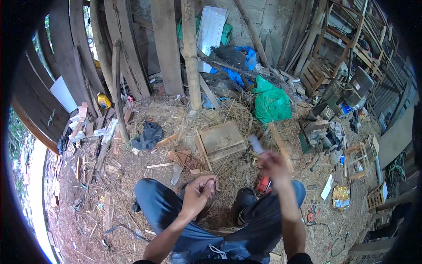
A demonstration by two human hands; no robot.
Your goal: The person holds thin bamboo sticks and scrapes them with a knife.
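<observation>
My left hand [200, 193] is raised over my left knee, fingers curled in a pinch around a thin pale strip [216, 178]; whether it is wood or straw I cannot tell. My right hand [272, 165], smeared by motion, is closed around the handle of what looks like a knife [255, 144], its pale blade pointing up and left. The two hands are apart. Ahead of them a wooden box [222, 141] sits on the straw-covered ground. A red object [263, 183] lies just below my right hand, partly hidden by my leg.
A green plastic bag [270, 101] lies beyond the box, right of a wooden post [190, 57]. A black bag [148, 135] and wood scraps [178, 156] are to the left. A yellow container [103, 100] stands by the plank wall. A gold packet [340, 196] lies at right.
</observation>
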